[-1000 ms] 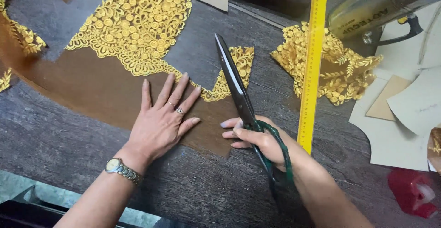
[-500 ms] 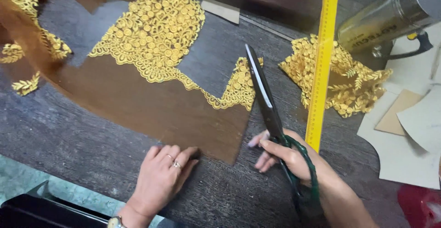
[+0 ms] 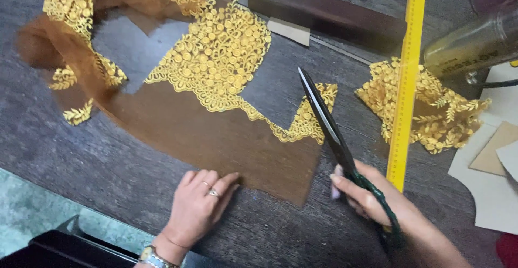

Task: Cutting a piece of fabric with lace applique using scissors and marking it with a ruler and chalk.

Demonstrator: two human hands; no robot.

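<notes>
The scissors (image 3: 326,122) are held shut in the closed right hand (image 3: 372,195), tips toward 11 o'clock. The brown cloth (image 3: 216,138) edge is pressed by the flat, open left hand (image 3: 197,208).

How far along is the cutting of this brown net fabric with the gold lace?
Looks done: a separate gold lace piece lies apart under the yellow ruler. In hand: the right hand holds the scissors, blades closed, at the brown net fabric's right edge; the left hand presses its lower edge. Left: the large embroidered panel remains attached.
</notes>
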